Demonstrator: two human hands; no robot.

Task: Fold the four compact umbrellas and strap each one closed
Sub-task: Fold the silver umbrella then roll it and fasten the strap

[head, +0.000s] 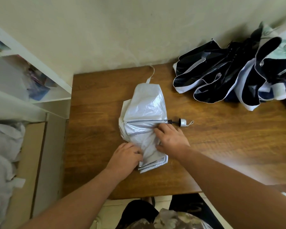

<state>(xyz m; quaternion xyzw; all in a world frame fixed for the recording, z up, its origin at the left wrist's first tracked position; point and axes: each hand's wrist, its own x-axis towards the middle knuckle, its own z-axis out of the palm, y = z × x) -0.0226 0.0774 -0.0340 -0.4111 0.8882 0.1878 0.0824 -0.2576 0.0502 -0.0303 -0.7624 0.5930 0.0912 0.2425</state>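
A silver-white compact umbrella (147,108) lies collapsed and flattened on the wooden table (96,113), its canopy spread in pleats. Its short handle (183,122) with a loop points right, and its white strap (151,75) trails toward the wall. My left hand (125,158) grips the near pleats at the canopy's lower left edge. My right hand (171,139) lies on the canopy just below the shaft, fingers spread and pressing the fabric flat. A loose heap of dark navy, white-edged umbrellas (234,76) sits at the table's far right.
A white shelf unit (31,76) with plastic-wrapped items stands left of the table. The wall runs along the table's far edge. White bags (2,154) lie at the lower left. A patterned cloth (284,47) lies behind the dark umbrellas.
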